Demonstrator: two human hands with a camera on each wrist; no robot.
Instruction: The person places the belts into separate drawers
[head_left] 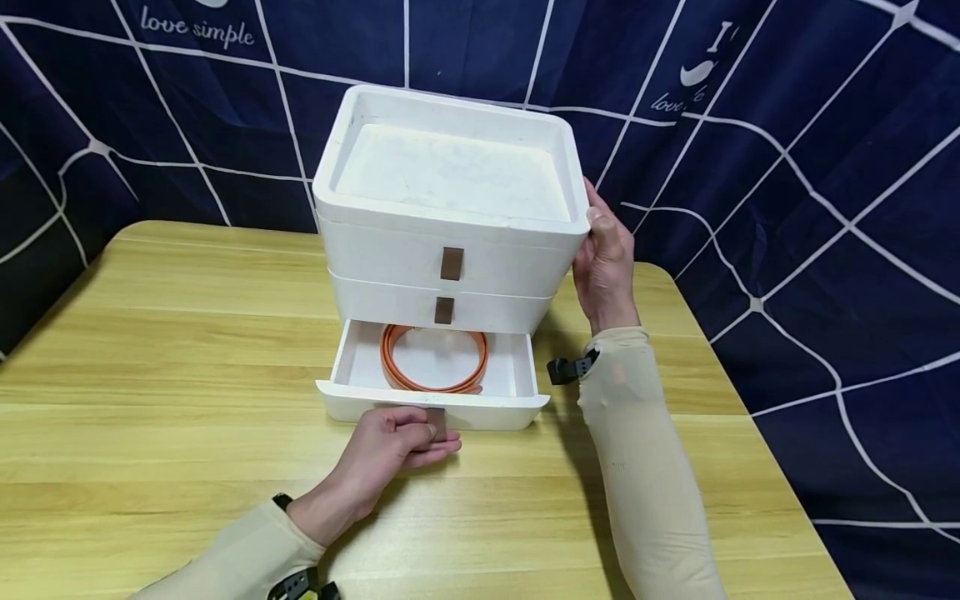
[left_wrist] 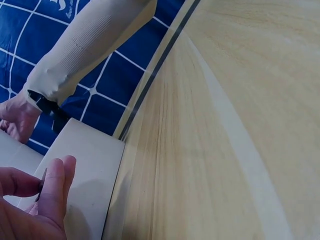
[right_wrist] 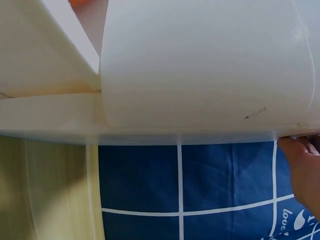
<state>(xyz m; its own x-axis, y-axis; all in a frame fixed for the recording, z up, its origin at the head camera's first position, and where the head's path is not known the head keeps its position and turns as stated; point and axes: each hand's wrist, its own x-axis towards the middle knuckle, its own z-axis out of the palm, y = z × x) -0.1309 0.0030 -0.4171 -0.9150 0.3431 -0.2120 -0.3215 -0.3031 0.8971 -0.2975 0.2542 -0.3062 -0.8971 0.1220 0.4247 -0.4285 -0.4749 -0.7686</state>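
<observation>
A white drawer unit (head_left: 390,254) stands on the table with its bottom drawer (head_left: 517,367) pulled out. Inside that drawer lies a coiled orange band (head_left: 387,354), shaped like a belt. My left hand (head_left: 378,454) pinches the brown pull tab (head_left: 436,421) on the drawer's front between thumb and fingers; the left wrist view shows the tab's edge between them. My right hand (head_left: 606,262) rests against the unit's right side near the top rim, its fingers partly hidden behind the side. In the right wrist view, the right hand's fingertips touch the side wall.
Two closed drawers with brown tabs (head_left: 452,263) sit above the pulled-out one. A shallow tray top (head_left: 450,175) caps the unit. Wooden tabletop (head_left: 187,350) spreads around it, and a dark blue curtain (head_left: 480,50) with white lines hangs behind and at the sides.
</observation>
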